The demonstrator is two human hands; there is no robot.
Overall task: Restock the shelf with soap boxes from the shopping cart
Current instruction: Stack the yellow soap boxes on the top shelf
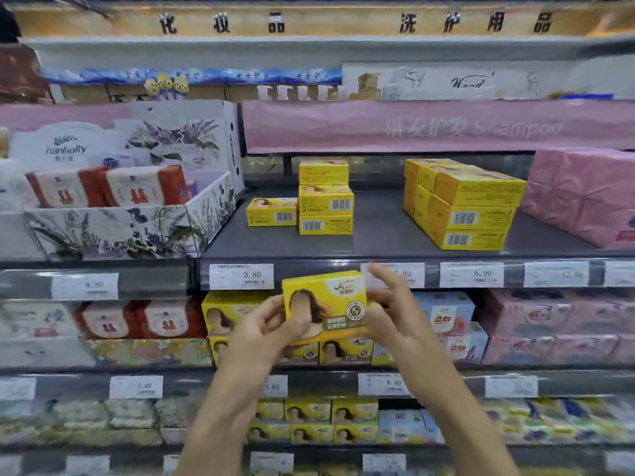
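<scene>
The head view, the only one, shows a yellow soap box (324, 305) held up in front of the shelving, just below the edge of the dark shelf (378, 231) it seems meant for. The left hand (264, 333) has its grip clamped on the box's left side, thumb across the printed front and fingers curled behind. The right hand (391, 310) holds the right edge, its grip closed there with the thumb, while one or two fingers stand straighter above the box. The shopping cart is not in view.

On the shelf, a single box (272, 211) lies just beside a stack of three (324, 197), both with barcode ends facing out. Well apart to the right is a larger block of boxes (464, 207), next to pink packs (584, 197). A price tag (241, 276) reading 3.80 sits on the shelf lip below the single box.

The step in hand appears to be turning the box and lifting it to the shelf. To do it well, the person would likely rotate it so the barcode end faces forward like its neighbours. The likeliest spot is on top of the single box. It should be set down flush with that box's edges and against the stack, lowered gently so the three stacked boxes are not nudged.
</scene>
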